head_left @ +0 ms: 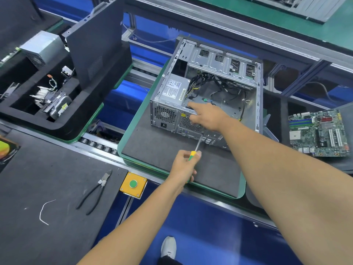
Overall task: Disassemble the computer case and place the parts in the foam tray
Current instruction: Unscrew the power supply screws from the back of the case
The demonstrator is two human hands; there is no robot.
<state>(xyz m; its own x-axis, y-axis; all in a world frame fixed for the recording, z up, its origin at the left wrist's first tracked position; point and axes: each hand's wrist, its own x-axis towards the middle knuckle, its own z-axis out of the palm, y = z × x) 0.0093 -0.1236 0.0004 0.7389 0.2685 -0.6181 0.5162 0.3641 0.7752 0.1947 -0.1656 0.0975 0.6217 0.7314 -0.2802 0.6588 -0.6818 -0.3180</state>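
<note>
Conveyor line under me, dark mat on the counter [156,150]. The computer case [208,92] lies open on it, centre. My left hand [184,166] grips a screwdriver [196,148], tip at the rear panel. My right hand [207,116] rests on the case's rear edge, forefinger straight. Foam tray [57,123] sits far left, parts inside.

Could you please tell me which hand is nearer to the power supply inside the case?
Right. The right hand rests on the case's rear edge beside the power supply; the left hand grips the screwdriver lower down, off the case.
</note>
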